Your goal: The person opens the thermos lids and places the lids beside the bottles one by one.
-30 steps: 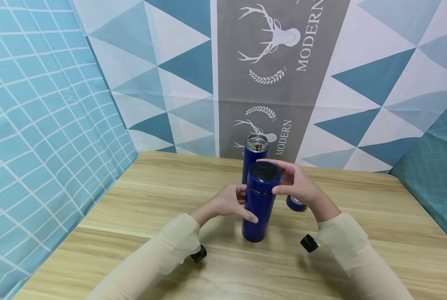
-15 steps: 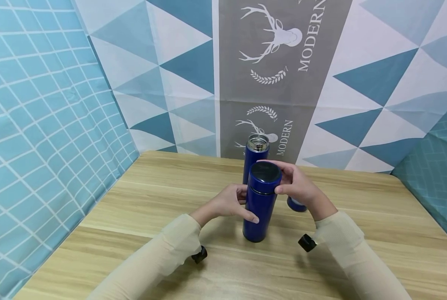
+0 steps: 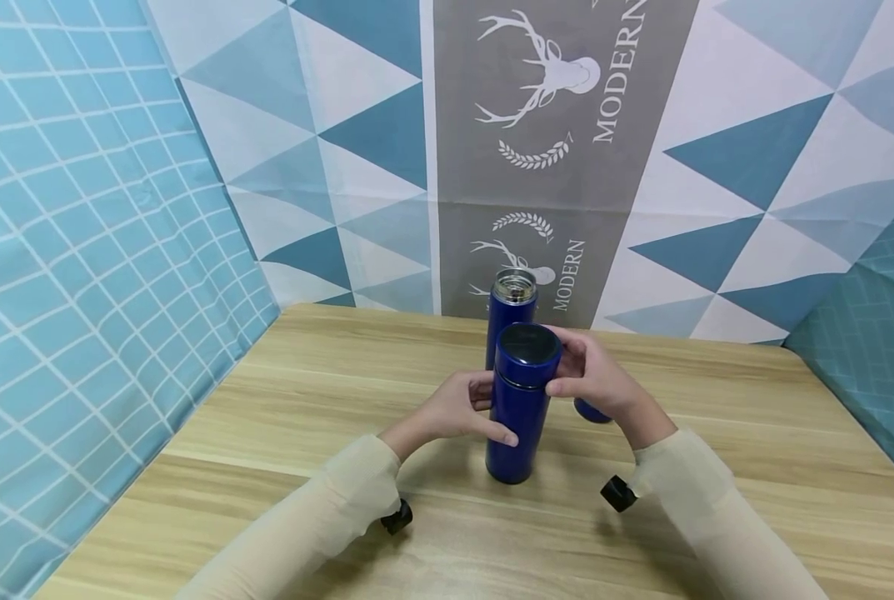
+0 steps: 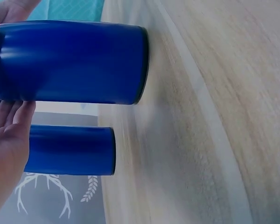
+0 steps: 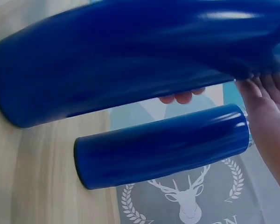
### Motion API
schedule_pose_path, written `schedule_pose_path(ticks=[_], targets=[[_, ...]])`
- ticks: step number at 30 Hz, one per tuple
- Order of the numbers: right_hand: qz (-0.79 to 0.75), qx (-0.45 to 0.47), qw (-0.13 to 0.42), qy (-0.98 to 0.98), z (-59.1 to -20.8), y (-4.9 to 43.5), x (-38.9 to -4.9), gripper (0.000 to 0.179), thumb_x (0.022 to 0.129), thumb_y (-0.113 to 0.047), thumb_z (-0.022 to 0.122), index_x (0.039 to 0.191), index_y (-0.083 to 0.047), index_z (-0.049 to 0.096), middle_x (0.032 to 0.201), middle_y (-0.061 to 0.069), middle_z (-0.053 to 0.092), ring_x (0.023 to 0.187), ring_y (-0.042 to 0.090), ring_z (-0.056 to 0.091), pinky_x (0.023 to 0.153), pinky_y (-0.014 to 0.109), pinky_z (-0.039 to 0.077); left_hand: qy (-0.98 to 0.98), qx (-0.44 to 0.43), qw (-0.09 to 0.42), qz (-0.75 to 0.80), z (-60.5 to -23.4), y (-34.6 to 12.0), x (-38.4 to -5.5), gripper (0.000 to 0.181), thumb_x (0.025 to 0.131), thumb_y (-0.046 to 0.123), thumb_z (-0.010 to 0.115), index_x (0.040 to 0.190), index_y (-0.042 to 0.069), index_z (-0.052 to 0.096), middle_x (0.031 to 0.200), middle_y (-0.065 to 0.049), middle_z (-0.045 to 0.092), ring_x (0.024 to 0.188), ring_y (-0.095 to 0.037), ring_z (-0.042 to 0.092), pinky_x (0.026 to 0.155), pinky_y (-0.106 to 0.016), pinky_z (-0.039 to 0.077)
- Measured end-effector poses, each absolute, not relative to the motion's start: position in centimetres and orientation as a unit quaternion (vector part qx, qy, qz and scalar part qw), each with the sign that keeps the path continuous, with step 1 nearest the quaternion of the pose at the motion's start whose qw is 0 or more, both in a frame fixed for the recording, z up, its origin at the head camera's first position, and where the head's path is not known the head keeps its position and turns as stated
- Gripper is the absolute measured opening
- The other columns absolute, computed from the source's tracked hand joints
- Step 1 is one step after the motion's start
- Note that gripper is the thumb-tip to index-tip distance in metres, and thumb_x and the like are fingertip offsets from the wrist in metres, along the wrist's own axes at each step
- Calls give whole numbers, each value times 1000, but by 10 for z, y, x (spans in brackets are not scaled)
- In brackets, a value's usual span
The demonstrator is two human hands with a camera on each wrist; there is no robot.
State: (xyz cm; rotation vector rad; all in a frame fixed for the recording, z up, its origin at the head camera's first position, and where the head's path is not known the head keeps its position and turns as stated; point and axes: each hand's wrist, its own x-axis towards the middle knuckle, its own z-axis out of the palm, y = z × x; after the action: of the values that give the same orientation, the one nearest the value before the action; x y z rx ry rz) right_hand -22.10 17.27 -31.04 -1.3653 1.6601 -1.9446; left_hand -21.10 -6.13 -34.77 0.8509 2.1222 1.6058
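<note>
A capped blue thermos (image 3: 512, 446) with a black disc on its lid (image 3: 529, 348) stands upright on the wooden table. My left hand (image 3: 461, 408) grips its body from the left, the thumb across the front. Around the lid, from the right, curl the thumb and fingers of my right hand (image 3: 596, 375); some fingertips are hidden behind it. Directly behind stands a second blue thermos (image 3: 508, 321), slimmer in view, its steel mouth uncovered. Both wrist views show the front thermos (image 4: 74, 60) and the rear thermos (image 5: 163, 144) apart from each other.
A loose blue cap (image 3: 591, 412) lies on the table (image 3: 327, 375) just behind my right wrist, partly covered by it. A patterned cloth wall (image 3: 372, 125) rises along the table's back edge. Blue gridded cloth (image 3: 79, 250) borders the left side.
The fingers of my right hand have shifted a little to the right around the back of the lid. My left hand and both thermoses stay where they were.
</note>
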Motion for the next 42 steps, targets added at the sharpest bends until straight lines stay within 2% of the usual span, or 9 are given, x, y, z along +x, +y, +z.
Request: schedule_pose_path(ticks=[6, 9, 12, 16, 19, 23, 29, 35, 42], targets=[[-660, -432, 64, 611, -309, 169, -206, 75, 83, -6, 73, 147, -2, 34, 140, -6, 53, 127, 8, 55, 104, 22, 47, 742, 314, 156, 572, -350, -61, -211, 69, 69, 5, 84, 132, 6, 55, 132, -13, 62, 119, -21, 62, 104, -31, 49], [-660, -393, 32, 640, -305, 165, -197, 80, 82, -4, 74, 148, 4, 29, 142, -7, 51, 127, 7, 54, 103, 21, 47, 737, 323, 142, 576, -349, -62, -211, 72, 69, 7, 85, 133, 3, 54, 132, -16, 61, 118, -21, 63, 104, -30, 49], [-659, -344, -4, 669, -301, 160, -187, 77, 81, -1, 73, 146, 4, 32, 140, -2, 53, 122, 6, 58, 100, 19, 49, 738, 321, 125, 581, -348, -62, -209, 74, 67, 7, 86, 133, 1, 53, 132, -17, 61, 119, -23, 62, 104, -31, 49], [-659, -290, -39, 693, -295, 152, -175, 74, 79, 3, 73, 143, 1, 38, 140, 13, 52, 118, 7, 60, 98, 17, 49, 746, 300, 103, 586, -346, -62, -205, 77, 66, 5, 86, 135, 3, 53, 135, -14, 60, 124, -25, 59, 106, -33, 48], [-658, -269, -61, 701, -293, 146, -169, 73, 77, 5, 74, 142, 1, 41, 137, 14, 54, 119, 7, 59, 99, 16, 49, 749, 282, 88, 594, -346, -62, -201, 80, 65, 5, 87, 136, 4, 52, 137, -12, 58, 127, -25, 56, 107, -33, 46], [-665, -242, -76, 702, -295, 143, -164, 73, 76, 5, 75, 141, 1, 43, 131, 1, 59, 118, 3, 58, 98, 14, 49, 744, 276, 80, 604, -348, -61, -197, 80, 65, 6, 87, 136, 4, 51, 137, -13, 58, 126, -26, 57, 106, -34, 47], [-688, -221, -86, 686, -298, 143, -160, 69, 75, 10, 73, 138, 5, 44, 121, -11, 63, 113, 2, 61, 96, 14, 50, 740, 285, 82, 604, -345, -55, -195, 77, 66, 7, 87, 134, 6, 54, 133, -13, 61, 120, -26, 62, 103, -35, 50], [-703, -210, -77, 675, -298, 142, -160, 67, 74, 11, 73, 135, 6, 46, 113, -14, 67, 107, 2, 65, 93, 15, 52, 740, 279, 82, 607, -343, -53, -192, 72, 69, 5, 85, 134, 5, 54, 132, -14, 62, 119, -26, 63, 102, -33, 51], [-710, -207, -61, 671, -300, 144, -163, 68, 74, 12, 72, 136, 6, 45, 112, -15, 68, 105, 1, 65, 92, 16, 53, 745, 272, 87, 603, -340, -54, -190, 70, 70, 6, 83, 134, 5, 54, 132, -15, 62, 118, -26, 63, 102, -34, 51]])
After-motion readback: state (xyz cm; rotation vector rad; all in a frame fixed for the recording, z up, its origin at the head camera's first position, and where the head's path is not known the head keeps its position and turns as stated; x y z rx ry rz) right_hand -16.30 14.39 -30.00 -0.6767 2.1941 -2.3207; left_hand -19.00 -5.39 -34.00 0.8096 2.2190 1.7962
